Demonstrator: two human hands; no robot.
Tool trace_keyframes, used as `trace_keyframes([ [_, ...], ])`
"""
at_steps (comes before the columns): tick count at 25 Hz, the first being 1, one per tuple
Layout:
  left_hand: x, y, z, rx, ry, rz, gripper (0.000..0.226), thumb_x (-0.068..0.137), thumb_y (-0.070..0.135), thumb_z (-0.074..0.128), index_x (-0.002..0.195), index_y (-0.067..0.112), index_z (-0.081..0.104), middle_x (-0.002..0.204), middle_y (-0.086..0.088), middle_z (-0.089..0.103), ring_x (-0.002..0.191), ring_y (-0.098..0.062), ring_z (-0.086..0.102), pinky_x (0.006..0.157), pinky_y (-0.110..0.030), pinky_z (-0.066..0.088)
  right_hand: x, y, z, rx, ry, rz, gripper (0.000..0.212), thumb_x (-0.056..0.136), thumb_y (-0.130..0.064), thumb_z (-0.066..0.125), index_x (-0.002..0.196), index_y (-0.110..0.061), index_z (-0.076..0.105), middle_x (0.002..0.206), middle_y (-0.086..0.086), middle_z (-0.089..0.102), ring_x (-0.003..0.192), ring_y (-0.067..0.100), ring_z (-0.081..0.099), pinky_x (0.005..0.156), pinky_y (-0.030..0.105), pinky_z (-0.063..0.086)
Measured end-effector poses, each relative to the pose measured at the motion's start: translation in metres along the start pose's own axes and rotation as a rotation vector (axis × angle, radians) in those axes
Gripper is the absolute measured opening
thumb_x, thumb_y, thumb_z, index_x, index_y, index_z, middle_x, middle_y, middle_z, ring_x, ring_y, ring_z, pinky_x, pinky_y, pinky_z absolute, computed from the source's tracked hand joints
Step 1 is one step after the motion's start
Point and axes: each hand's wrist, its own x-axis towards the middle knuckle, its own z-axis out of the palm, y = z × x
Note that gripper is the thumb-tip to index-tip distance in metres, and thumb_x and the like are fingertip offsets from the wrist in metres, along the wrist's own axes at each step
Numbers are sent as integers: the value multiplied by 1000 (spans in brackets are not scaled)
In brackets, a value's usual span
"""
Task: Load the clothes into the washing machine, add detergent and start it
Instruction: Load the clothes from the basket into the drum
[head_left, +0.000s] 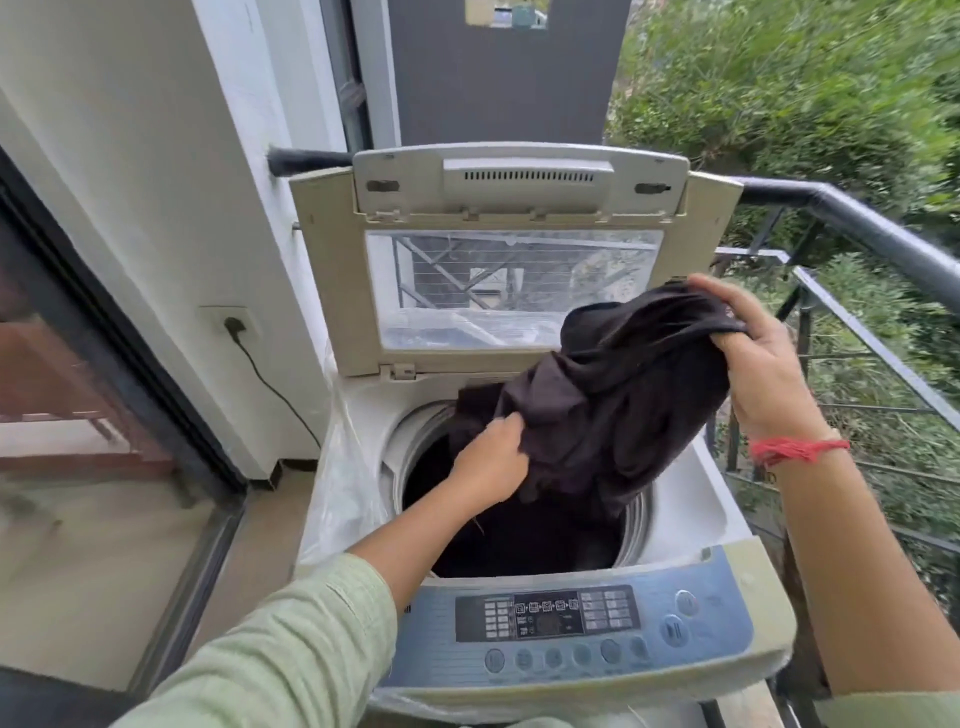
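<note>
A top-loading washing machine (691, 525) stands in front of me with its lid (519, 218) folded up and back. A dark garment (613, 395) hangs bunched over the right half of the drum opening (415, 447), its lower end reaching into the drum. My left hand (493, 457) grips the garment's lower left folds over the drum. Higher up, my right hand (753, 358) holds the top of the garment. The drum's inside looks dark; what lies in it I cannot make out. The blue control panel (566, 629) faces me.
A white wall with a socket and a black plug (234, 327) is to the left, its cable running down behind the machine. A black balcony railing (883, 239) runs along the right with greenery beyond. A dark-framed glass door (104, 338) is at the far left.
</note>
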Motion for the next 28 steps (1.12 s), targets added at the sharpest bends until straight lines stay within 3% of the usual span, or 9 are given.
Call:
trace_keyframes([
  [5, -10, -70, -4, 497, -206, -328, 35, 84, 17, 58, 116, 14, 45, 123, -9, 49, 113, -30, 50, 90, -40, 41, -4, 45, 2, -1101, -993, 392, 30, 77, -15, 74, 101, -30, 64, 90, -7, 61, 87, 15, 58, 64, 9, 42],
  [7, -6, -80, -8, 450, -257, -299, 62, 74, 26, 73, 126, 19, 39, 127, -5, 45, 118, -27, 47, 99, -41, 35, 1, 59, 8, -1036, -864, 405, 36, 75, -22, 77, 109, -22, 63, 91, -2, 58, 84, 16, 55, 65, 18, 42],
  [10, 0, -82, -1, 323, -269, -215, 74, 73, 40, 73, 134, 23, 35, 132, -4, 41, 124, -25, 41, 104, -40, 32, 9, 84, 27, -756, -255, 201, 26, 83, -22, 67, 108, -18, 64, 83, 1, 61, 83, 22, 62, 75, 31, 50],
  [12, 1, -83, 10, 276, -230, -190, 66, 77, 42, 67, 133, 23, 38, 134, -6, 40, 129, -26, 36, 108, -44, 29, 9, 123, 44, -978, -277, 32, 44, 78, -22, 64, 122, -19, 58, 104, 8, 64, 98, 29, 62, 88, 38, 49],
  [16, -9, -93, 39, 303, -360, -254, 60, 82, 44, 62, 133, 22, 39, 143, -9, 31, 140, -28, 18, 116, -50, 10, -46, 219, 93, -1419, -1478, 513, 84, 81, -18, 65, 150, -23, 17, 154, 15, 22, 130, 31, 43, 104, 36, 41],
  [19, -21, -108, 48, 315, -363, -285, 53, 83, 46, 60, 128, 24, 44, 146, -8, 29, 142, -27, 13, 116, -48, 11, -73, 227, 116, -1480, -1749, 711, 50, 96, -18, 44, 144, -10, 33, 149, 3, 34, 128, 27, 45, 105, 39, 40],
  [21, -31, -115, 48, 326, -309, -284, 50, 84, 44, 59, 127, 24, 44, 147, -7, 28, 144, -27, 9, 116, -47, 8, -69, 210, 124, -1515, -1680, 641, 39, 98, -17, 44, 125, 10, 47, 134, 6, 49, 122, 24, 49, 106, 38, 36],
  [23, -40, -120, 39, 320, -214, -280, 48, 86, 42, 58, 129, 24, 44, 150, -7, 25, 145, -26, 3, 116, -45, 4, -61, 215, 127, -1352, -1471, 489, 29, 92, -11, 49, 112, 7, 60, 123, 10, 60, 116, 24, 56, 102, 35, 40],
  [28, -60, -119, -3, 157, 88, -201, 40, 88, 38, 57, 125, 26, 47, 148, -4, 28, 145, -23, 0, 115, -41, -5, -22, 185, 117, -897, -562, 285, 35, 85, -21, 62, 120, -14, 62, 122, 9, 62, 114, 28, 58, 98, 35, 45],
])
